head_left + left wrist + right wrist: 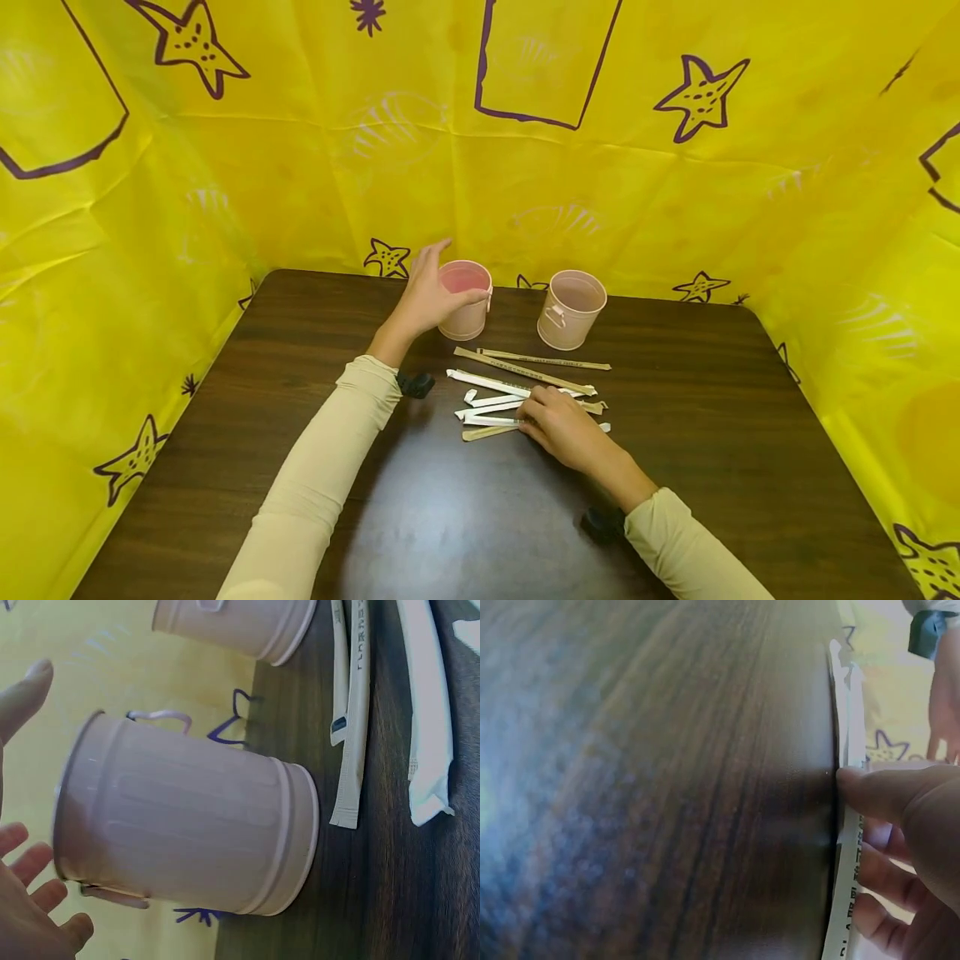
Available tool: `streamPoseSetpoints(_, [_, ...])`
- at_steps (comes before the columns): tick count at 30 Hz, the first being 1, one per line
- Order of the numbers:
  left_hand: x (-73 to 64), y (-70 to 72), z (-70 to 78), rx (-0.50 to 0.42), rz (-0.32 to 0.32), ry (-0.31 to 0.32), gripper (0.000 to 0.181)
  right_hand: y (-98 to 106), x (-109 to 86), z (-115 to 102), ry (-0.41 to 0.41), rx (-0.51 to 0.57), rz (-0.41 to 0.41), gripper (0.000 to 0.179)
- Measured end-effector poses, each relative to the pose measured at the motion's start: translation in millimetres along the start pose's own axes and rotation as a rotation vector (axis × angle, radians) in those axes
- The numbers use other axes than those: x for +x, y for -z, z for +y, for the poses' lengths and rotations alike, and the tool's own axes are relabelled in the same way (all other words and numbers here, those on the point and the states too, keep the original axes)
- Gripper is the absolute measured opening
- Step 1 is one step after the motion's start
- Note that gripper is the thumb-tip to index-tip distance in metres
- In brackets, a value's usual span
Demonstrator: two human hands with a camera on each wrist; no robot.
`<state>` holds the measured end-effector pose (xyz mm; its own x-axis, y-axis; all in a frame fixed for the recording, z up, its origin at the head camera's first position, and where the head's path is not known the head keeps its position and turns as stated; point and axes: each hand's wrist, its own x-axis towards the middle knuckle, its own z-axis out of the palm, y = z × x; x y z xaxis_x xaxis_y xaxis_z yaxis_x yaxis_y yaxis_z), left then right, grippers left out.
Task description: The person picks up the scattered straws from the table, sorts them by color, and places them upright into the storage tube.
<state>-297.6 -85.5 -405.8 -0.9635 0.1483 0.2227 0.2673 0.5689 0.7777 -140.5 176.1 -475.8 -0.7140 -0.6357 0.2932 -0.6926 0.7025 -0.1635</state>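
Observation:
My left hand (430, 297) is spread around the rim of the left pink pail (465, 321), thumb on one side and fingers on the other. In the left wrist view the fingers (46, 896) and the raised thumb flank that upright pail's mouth without closing on it. My right hand (562, 427) is over a loose pile of slim paper-wrapped straws, some white, some brown. Its thumb and curled fingers pinch a white wrapped straw (847, 885) at the near side of the pile. The hand hides part of the pile.
A second pink pail (572, 321) with a small handle stands upright to the right of the first. Two brown wrapped straws (525, 371) lie just in front of the pails. Yellow cloth (645, 192) with starfish drawings surrounds the dark wooden table (420, 517).

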Motion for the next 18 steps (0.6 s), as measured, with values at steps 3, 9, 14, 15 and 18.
streamPoseSetpoints(3, [5.0,-4.9,-3.7,0.011,-0.012,0.013,0.12,0,0.1,-1,0.0,0.008,-0.011,0.008])
streamPoseSetpoints(9, [10.0,-10.1,-9.2,-0.033,-0.045,0.04,0.121,1,1.1,-1,0.008,0.027,-0.022,0.008])
streamPoseSetpoints(14, [13.4,-14.7,-16.5,-0.105,-0.087,0.065,0.122,3,2.7,0,0.018,0.043,-0.041,0.008])
streamPoseSetpoints(15, [14.0,-15.4,-17.9,-0.108,-0.094,0.067,0.121,4,3.0,0,0.021,0.044,-0.042,0.008])
streamPoseSetpoints(18, [15.0,-17.2,-20.6,-0.126,-0.107,0.08,0.117,5,3.1,1,0.027,0.045,-0.038,0.007])
